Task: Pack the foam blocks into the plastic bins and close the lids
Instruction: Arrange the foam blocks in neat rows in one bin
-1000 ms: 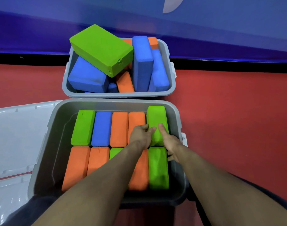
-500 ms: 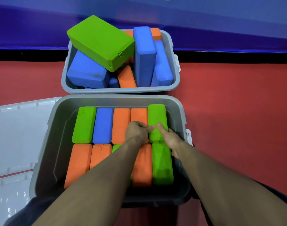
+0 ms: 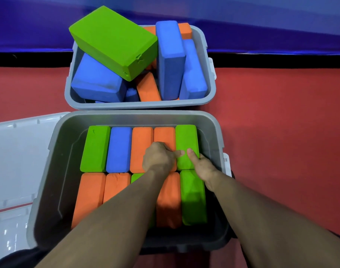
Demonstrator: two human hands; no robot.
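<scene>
near bin [image 3: 209, 130], lower centre: two rows of foam blocks on edge | green block [image 3: 186, 138], right end of far row: left hand [image 3: 158, 157] curled, thumb on its top; right hand [image 3: 203, 167] gripping its right side, thumb on top | far bin [image 3: 210, 89], upper centre: loose blocks, large green block [image 3: 111, 39] on top | lids [image 3: 16, 157], left edge, off

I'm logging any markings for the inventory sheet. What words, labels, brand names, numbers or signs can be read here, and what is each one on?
None: no readable text shows anywhere.
Near grey bin: plain wall, no label.
Far grey bin: plain, no label.
Foam blocks, such as the big green block: unmarked; its dents are damage, not print.
White lids: only moulded ridges.
Blue wall: no lettering visible.
</scene>
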